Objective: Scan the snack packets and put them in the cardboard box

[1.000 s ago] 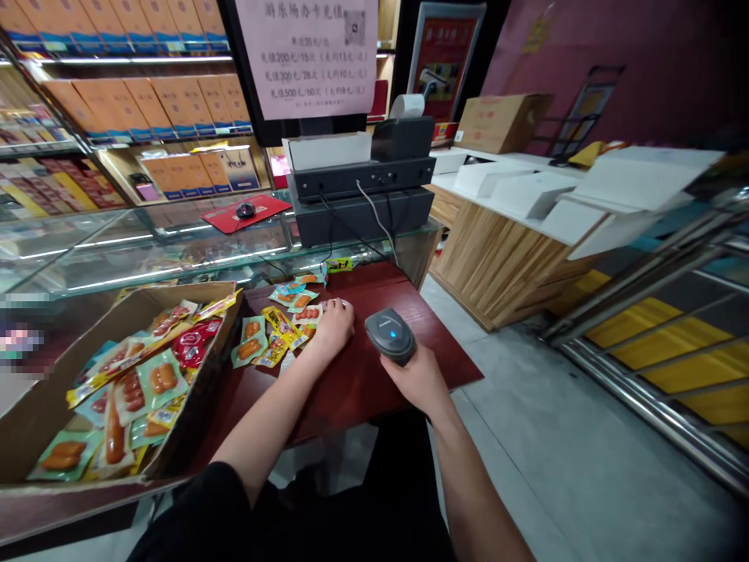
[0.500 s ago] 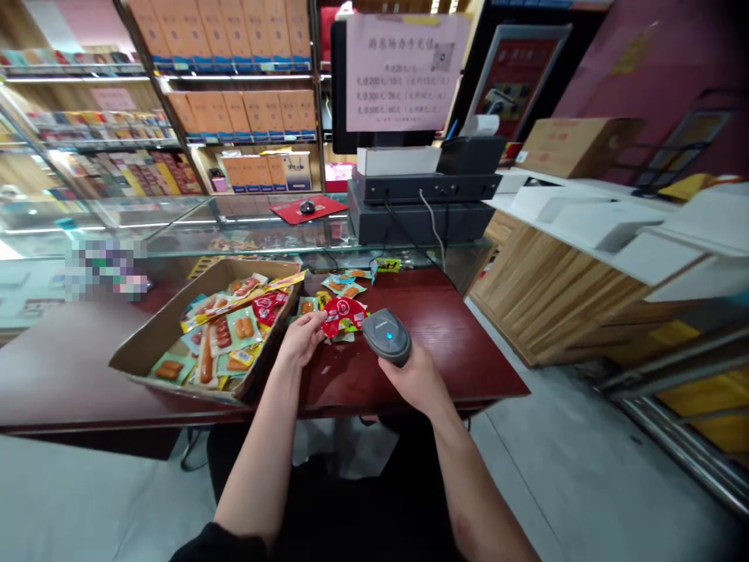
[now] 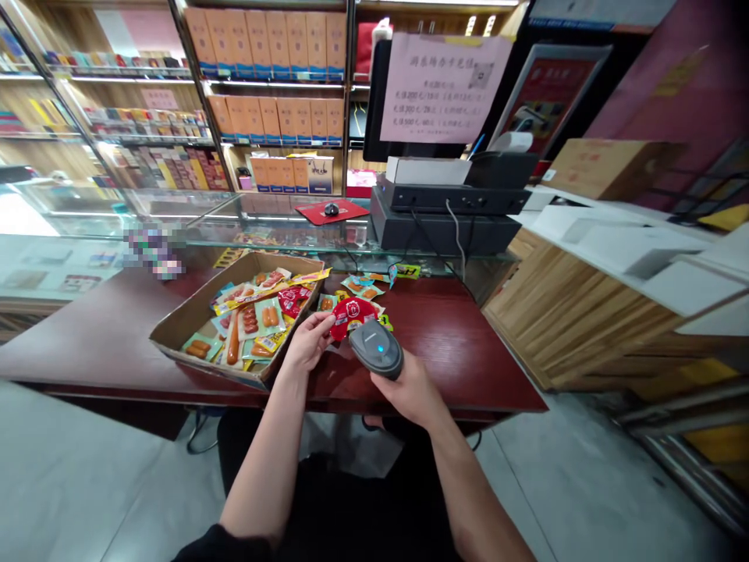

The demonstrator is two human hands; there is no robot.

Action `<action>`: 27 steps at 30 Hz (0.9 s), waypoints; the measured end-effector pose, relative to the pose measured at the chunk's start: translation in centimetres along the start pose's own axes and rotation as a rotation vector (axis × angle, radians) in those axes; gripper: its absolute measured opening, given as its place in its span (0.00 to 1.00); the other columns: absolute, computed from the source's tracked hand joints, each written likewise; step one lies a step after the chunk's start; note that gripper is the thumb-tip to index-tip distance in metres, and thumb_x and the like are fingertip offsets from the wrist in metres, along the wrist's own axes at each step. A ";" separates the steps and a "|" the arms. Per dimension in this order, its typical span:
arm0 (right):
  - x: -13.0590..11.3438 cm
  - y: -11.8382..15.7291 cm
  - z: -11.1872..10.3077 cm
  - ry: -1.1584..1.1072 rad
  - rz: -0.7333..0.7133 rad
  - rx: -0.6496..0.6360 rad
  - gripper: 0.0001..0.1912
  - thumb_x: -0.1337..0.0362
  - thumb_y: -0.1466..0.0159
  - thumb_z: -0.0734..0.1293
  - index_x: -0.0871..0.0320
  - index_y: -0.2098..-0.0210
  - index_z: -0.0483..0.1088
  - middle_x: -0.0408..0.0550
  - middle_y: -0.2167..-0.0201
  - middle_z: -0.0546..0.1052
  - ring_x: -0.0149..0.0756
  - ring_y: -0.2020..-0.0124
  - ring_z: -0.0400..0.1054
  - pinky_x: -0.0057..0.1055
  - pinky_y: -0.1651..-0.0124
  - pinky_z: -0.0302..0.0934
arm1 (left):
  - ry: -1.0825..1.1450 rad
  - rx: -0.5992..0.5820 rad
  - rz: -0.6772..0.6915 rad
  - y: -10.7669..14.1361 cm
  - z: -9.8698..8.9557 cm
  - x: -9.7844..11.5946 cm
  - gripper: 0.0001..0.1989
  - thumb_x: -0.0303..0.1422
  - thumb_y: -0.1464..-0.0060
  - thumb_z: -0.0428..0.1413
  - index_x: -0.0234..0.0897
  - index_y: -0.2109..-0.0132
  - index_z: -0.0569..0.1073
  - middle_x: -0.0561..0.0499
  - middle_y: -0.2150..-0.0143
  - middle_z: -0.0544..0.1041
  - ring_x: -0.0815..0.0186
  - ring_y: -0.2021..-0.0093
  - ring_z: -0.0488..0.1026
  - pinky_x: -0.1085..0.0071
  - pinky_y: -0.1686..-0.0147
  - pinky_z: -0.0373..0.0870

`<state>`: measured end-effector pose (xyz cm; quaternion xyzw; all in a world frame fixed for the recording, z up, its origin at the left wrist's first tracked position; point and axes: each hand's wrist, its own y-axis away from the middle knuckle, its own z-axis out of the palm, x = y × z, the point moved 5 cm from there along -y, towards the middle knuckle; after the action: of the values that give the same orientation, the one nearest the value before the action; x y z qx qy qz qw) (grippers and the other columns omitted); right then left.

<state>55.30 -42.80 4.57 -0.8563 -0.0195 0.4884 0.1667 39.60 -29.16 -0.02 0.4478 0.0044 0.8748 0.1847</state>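
Between the fingers of my left hand [image 3: 311,340] is the edge of a red snack packet [image 3: 353,311], held just above the dark red desk [image 3: 450,336]. My right hand [image 3: 406,384] is wrapped round the handle of a grey barcode scanner [image 3: 376,349] with a blue light on top. The scanner's head overlaps the packet's lower right part in view; I cannot tell if they touch. Behind the red packet lies a small heap of snack packets [image 3: 363,289]. To the left, a cardboard box [image 3: 175,322] holds several wrapped sausages [image 3: 232,337] and other packets.
A glass counter [image 3: 263,226] stands behind the desk, with a mouse [image 3: 331,209] on a red mat. Farther right are a black cash drawer [image 3: 445,229] and a monitor with a pink sign [image 3: 443,90]. Shelves of orange boxes [image 3: 275,43] line the back.
The scanner has shifted left, closer to my left hand and over the red packet's lower edge. My left hand still grips the packet. The whole view has swung somewhat to the left.
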 end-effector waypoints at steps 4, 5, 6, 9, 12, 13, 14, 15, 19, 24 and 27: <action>-0.4 0.2 0.0 -0.001 0.008 -0.008 0.12 0.68 0.45 0.67 0.58 0.60 0.73 0.48 0.64 0.81 0.39 0.63 0.75 0.30 0.60 0.67 | -0.033 -0.014 0.019 -0.1 0.6 -0.2 0.16 0.30 0.61 0.70 0.33 0.65 0.73 0.49 0.67 0.79 0.67 0.69 0.77 0.71 0.68 0.75; -0.5 0.2 0.0 0.001 0.009 -0.007 0.12 0.68 0.45 0.67 0.58 0.60 0.73 0.47 0.64 0.81 0.38 0.64 0.75 0.30 0.61 0.67 | -0.038 -0.014 0.022 -0.1 0.7 -0.2 0.16 0.30 0.62 0.70 0.33 0.65 0.73 0.49 0.67 0.79 0.67 0.69 0.77 0.71 0.68 0.74; -0.5 0.3 0.0 0.001 0.009 -0.006 0.12 0.69 0.45 0.67 0.58 0.61 0.73 0.47 0.65 0.81 0.38 0.64 0.75 0.30 0.61 0.67 | -0.042 -0.016 0.023 -0.1 0.8 -0.2 0.16 0.30 0.62 0.70 0.33 0.65 0.73 0.49 0.67 0.78 0.67 0.70 0.76 0.72 0.69 0.74; -0.6 0.3 -0.1 -0.004 0.004 -0.007 0.12 0.69 0.45 0.66 0.58 0.60 0.73 0.47 0.64 0.81 0.38 0.63 0.75 0.30 0.60 0.67 | -0.043 -0.032 0.012 0.1 1.1 -0.3 0.18 0.32 0.63 0.71 0.33 0.66 0.73 0.51 0.69 0.78 0.71 0.73 0.75 0.75 0.71 0.72; -0.5 0.1 -0.1 -0.016 0.012 -0.003 0.13 0.69 0.45 0.67 0.58 0.59 0.73 0.47 0.62 0.81 0.38 0.62 0.75 0.30 0.59 0.67 | -0.024 -0.043 0.021 0.5 1.3 0.1 0.18 0.33 0.64 0.72 0.33 0.66 0.74 0.53 0.71 0.78 0.71 0.73 0.75 0.76 0.70 0.73; -0.4 0.0 -0.2 -0.014 0.021 -0.001 0.13 0.68 0.45 0.67 0.58 0.59 0.74 0.48 0.62 0.81 0.38 0.62 0.76 0.30 0.58 0.67 | -0.017 -0.041 0.034 0.6 1.4 0.5 0.18 0.33 0.63 0.72 0.33 0.66 0.74 0.52 0.70 0.78 0.71 0.72 0.75 0.76 0.70 0.73; -0.2 -0.2 -0.2 -0.009 0.033 0.001 0.13 0.67 0.44 0.67 0.58 0.59 0.74 0.48 0.62 0.81 0.39 0.61 0.76 0.31 0.58 0.68 | -0.009 -0.033 0.054 0.6 1.3 1.2 0.18 0.32 0.63 0.71 0.33 0.66 0.74 0.52 0.70 0.79 0.71 0.72 0.76 0.76 0.69 0.73; -0.1 -0.4 -0.2 0.002 0.048 0.005 0.13 0.66 0.44 0.67 0.59 0.59 0.74 0.49 0.62 0.81 0.40 0.61 0.76 0.32 0.58 0.68 | 0.003 -0.017 0.087 0.6 1.2 2.3 0.17 0.32 0.62 0.71 0.33 0.65 0.74 0.53 0.70 0.79 0.71 0.71 0.76 0.75 0.68 0.74; -0.1 -1.3 0.1 0.039 0.070 0.028 0.16 0.63 0.45 0.69 0.59 0.57 0.75 0.51 0.61 0.82 0.44 0.58 0.77 0.34 0.56 0.69 | 0.078 0.138 0.363 0.2 -0.7 9.0 0.15 0.32 0.58 0.70 0.35 0.63 0.74 0.52 0.67 0.80 0.69 0.68 0.78 0.70 0.63 0.77; -1.1 -1.9 1.1 0.011 0.028 0.005 0.14 0.62 0.45 0.69 0.59 0.59 0.75 0.52 0.62 0.82 0.45 0.59 0.77 0.33 0.58 0.69 | 0.049 0.247 0.626 0.8 -3.1 14.2 0.17 0.34 0.59 0.70 0.34 0.63 0.75 0.49 0.65 0.80 0.62 0.60 0.80 0.61 0.56 0.78; -1.1 -1.9 1.1 0.018 0.028 0.005 0.13 0.63 0.45 0.68 0.59 0.60 0.75 0.52 0.63 0.82 0.45 0.60 0.78 0.33 0.60 0.69 | 0.016 0.235 0.578 0.8 -3.1 12.8 0.18 0.34 0.61 0.71 0.33 0.63 0.76 0.49 0.65 0.80 0.62 0.60 0.80 0.62 0.57 0.78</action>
<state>54.06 -40.91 5.58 -0.8603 -0.0047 0.4833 0.1621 30.18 -25.24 8.25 0.4417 -0.0204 0.8882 -0.1248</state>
